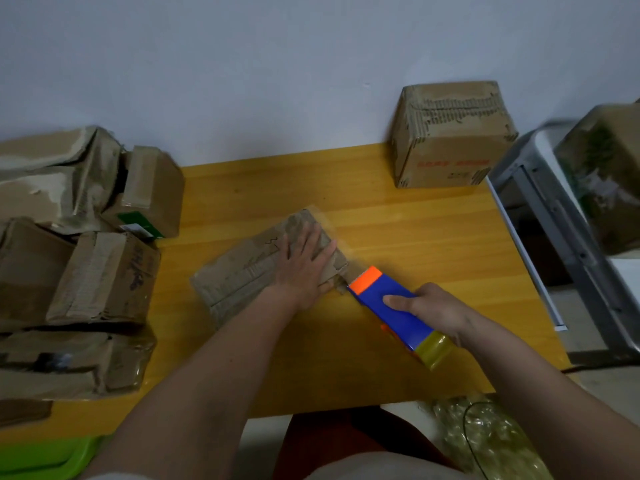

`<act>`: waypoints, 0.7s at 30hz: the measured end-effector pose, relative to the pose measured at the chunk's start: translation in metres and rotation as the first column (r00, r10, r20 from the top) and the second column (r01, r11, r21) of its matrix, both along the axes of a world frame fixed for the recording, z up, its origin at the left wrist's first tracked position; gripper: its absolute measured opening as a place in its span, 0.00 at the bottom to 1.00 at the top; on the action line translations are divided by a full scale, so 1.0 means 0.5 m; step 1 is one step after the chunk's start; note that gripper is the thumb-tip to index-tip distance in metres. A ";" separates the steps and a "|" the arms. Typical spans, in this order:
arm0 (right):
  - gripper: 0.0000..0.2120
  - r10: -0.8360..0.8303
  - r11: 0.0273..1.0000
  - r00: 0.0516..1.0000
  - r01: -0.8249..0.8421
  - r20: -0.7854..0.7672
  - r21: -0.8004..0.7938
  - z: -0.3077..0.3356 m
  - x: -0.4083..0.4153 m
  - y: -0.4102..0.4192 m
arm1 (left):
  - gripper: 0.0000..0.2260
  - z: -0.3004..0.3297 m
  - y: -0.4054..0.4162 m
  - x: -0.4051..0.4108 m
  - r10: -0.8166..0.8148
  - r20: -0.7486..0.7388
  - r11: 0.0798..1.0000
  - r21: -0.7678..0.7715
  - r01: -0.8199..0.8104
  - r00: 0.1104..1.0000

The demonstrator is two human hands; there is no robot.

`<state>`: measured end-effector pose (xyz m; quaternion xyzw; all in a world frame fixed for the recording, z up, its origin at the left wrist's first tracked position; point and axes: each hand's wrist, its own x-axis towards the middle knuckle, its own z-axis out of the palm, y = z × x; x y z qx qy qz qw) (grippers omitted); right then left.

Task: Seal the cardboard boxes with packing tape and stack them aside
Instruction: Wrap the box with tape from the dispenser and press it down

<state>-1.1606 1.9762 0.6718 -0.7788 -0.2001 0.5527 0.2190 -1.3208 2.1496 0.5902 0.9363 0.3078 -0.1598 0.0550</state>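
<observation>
**Left hand flat on the box, right hand gripping the tape dispenser at its corner**

The left hand [304, 261] lies palm-down with straight, spread fingers on the top of a flat cardboard box [242, 275], pressing on the end nearest the dispenser. The right hand [433, 308] is wrapped around the blue body of a tape dispenser [391, 306], thumb lying across its upper face. The two hands are near each other but apart, one on each thing.

The dispenser's orange nose sits right at the box's right-hand corner, just beside the left hand's thumb side; whether it actually touches the cardboard cannot be told. A roll of yellowish clear tape [434, 348] shows at the rear end of the dispenser, below the right wrist. A glossy clear strip seems to run over the far end of the box, though it is blurred.

The box lies at an angle near the middle of the yellow wooden desk [415, 230]. At the desk's far right corner, against the pale wall [277, 64], stands a taller carton with red print [450, 133]. Along the left edge of the desk a heap of taped boxes [76, 258] is piled up, some crumpled. To the right, off the desk, a grey metal rack [554, 209] carries another box [609, 174], blurred. A green bin edge [45, 459] shows at bottom left, and crumpled clear wrap [485, 441] lies on the floor at lower right.
</observation>
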 end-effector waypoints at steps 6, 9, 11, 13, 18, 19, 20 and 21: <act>0.17 0.034 0.997 0.996 -0.028 0.084 -0.070 0.003 0.001 0.036 | 0.32 -0.001 -0.002 0.014 0.064 0.117 0.982 -0.186 -0.041 0.991; 0.18 0.065 0.993 0.990 -0.052 0.125 -0.110 0.005 -0.003 0.054 | 0.30 -0.007 -0.022 0.026 0.179 0.117 0.975 -0.155 -0.160 0.977; 0.18 0.114 0.986 0.976 -0.088 0.188 -0.142 0.001 -0.004 0.069 | 0.30 -0.012 -0.032 0.037 0.236 0.092 0.968 -0.113 -0.225 0.967; 0.18 0.171 0.976 0.955 -0.131 0.242 -0.171 -0.003 -0.008 0.088 | 0.31 -0.014 -0.040 0.046 0.279 0.086 0.958 -0.092 -0.272 0.956; 0.18 0.299 0.946 0.885 -0.225 0.358 -0.234 0.003 -0.022 0.136 | 0.31 -0.017 -0.054 0.053 0.359 0.108 0.933 -0.070 -0.353 0.927; 0.18 0.327 0.938 0.859 -0.245 0.394 -0.245 0.002 -0.025 0.141 | 0.31 -0.016 -0.056 0.054 0.371 0.107 0.928 -0.071 -0.365 0.922; 0.17 0.362 0.926 0.826 -0.266 0.432 -0.268 0.001 -0.027 0.142 | 0.31 -0.015 -0.058 0.055 0.382 0.104 0.924 -0.073 -0.376 0.918; 0.16 0.400 0.911 0.789 -0.286 0.467 -0.298 -0.003 -0.028 0.140 | 0.31 -0.014 -0.059 0.055 0.391 0.100 0.920 -0.073 -0.385 0.915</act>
